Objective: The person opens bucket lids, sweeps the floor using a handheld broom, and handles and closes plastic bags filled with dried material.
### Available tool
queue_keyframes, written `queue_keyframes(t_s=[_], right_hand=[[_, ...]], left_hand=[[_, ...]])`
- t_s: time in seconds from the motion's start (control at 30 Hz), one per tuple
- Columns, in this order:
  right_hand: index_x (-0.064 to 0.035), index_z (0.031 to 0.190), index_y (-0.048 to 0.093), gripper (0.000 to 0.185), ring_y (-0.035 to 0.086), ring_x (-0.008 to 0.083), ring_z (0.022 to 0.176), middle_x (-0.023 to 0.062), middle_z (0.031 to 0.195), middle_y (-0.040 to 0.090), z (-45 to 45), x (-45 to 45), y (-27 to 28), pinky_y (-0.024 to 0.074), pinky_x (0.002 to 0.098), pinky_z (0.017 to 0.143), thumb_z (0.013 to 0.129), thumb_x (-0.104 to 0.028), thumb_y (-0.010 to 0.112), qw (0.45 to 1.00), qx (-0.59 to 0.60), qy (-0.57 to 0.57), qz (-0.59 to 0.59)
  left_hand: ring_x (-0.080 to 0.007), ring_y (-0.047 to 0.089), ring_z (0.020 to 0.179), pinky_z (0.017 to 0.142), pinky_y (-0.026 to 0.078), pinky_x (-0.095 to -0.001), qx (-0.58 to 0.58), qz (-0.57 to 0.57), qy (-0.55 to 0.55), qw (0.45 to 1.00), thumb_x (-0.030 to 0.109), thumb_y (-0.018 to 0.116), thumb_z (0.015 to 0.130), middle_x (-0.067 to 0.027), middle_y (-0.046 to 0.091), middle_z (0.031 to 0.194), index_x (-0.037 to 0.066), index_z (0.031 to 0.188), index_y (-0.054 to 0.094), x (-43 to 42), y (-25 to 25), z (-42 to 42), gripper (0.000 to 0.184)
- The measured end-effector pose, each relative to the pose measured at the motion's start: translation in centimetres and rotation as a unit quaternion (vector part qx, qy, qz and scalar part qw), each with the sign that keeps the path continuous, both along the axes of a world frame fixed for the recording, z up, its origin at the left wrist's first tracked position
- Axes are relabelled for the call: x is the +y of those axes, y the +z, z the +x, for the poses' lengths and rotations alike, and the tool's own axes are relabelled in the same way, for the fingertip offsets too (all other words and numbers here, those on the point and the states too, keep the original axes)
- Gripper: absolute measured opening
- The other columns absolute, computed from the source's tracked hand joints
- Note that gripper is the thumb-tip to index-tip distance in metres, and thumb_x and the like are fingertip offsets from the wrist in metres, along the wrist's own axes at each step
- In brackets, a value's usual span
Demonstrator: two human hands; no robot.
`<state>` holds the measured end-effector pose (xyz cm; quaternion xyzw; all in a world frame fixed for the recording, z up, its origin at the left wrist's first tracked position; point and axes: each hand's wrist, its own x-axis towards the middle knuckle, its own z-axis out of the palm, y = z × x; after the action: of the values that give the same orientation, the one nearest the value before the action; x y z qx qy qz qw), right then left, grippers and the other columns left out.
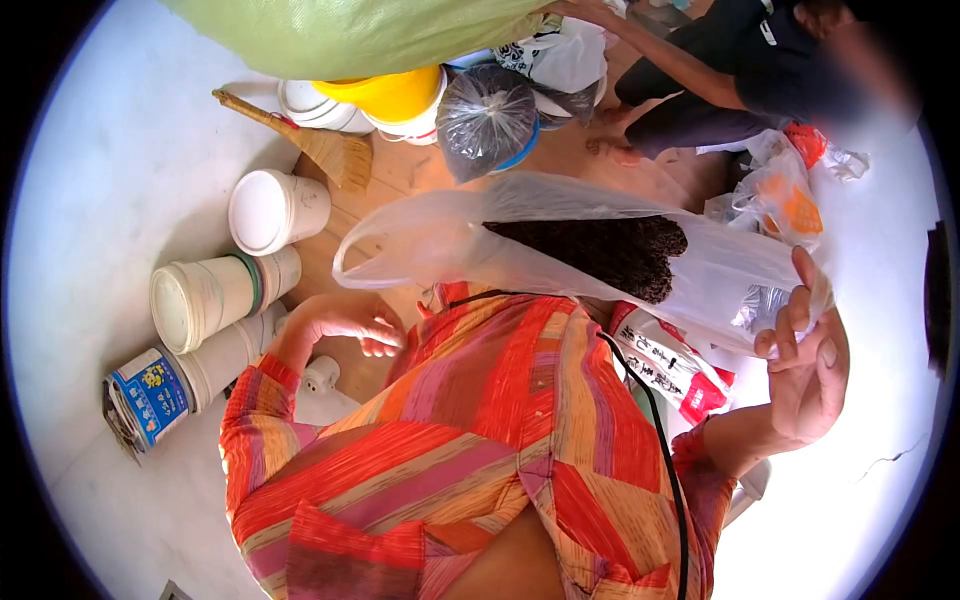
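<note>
A translucent white plastic bag (pixel 430 240) stretches across in front of my chest, with a dark brown, crumbly-looking mass (pixel 610 255) inside it. My right hand (pixel 815 365) is raised at the right and grips the end of the bag between its fingers. On the other side, my left hand (pixel 355 322) hangs just below the bag's loose left end, apart from it. Its fingers are loosely bent and hold nothing. Part of the bag's underside is hidden by my striped shirt.
White lidded buckets (pixel 270 212) and a blue-labelled tin (pixel 150 395) line the left wall. A straw broom (pixel 330 150), a yellow tub (pixel 395 95) and a tied dark bag (pixel 487 115) stand ahead, below a large green sack (pixel 350 35). A person (pixel 730 70) crouches at upper right.
</note>
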<state>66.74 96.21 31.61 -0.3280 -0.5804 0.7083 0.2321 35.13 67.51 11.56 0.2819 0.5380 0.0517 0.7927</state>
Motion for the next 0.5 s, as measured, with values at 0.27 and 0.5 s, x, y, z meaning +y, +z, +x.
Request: queue_keyframes(t_s=[0.27, 0.5], right_hand=[[0.0162, 0.127, 0.019, 0.082, 0.047, 0.0073, 0.053, 0.0038, 0.082, 0.049, -0.1, -0.1, 1.7, 0.051, 0.0253, 0.058, 0.078, -0.036, 0.058, 0.998, -0.016, 0.029, 0.062], [0.0113, 0.126, 0.03, 0.068, 0.046, 0.0061, 0.06, 0.0048, 0.087, 0.048, 1.7, -0.5, 2.7, 0.0443, 0.0206, 0.057, 0.078, -0.028, 0.058, 0.997, -0.014, -0.022, 0.078]], left_hand=[[-0.0239, 0.037, 0.117, 0.097, 0.031, -0.035, 0.212, 0.442, 0.257, 0.833, 0.017, 0.068, 0.07, -0.0134, 0.038, 0.127, 0.002, 0.127, 0.03, 5.9, -8.1, 3.0, 0.071], [-0.014, 0.053, 0.079, 0.07, 0.043, -0.0256, 0.112, 0.552, 0.246, 0.789, 0.008, 0.055, 0.077, -0.0045, 0.055, 0.088, 0.004, 0.098, 0.053, 18.4, -1.5, 6.1, 0.021]])
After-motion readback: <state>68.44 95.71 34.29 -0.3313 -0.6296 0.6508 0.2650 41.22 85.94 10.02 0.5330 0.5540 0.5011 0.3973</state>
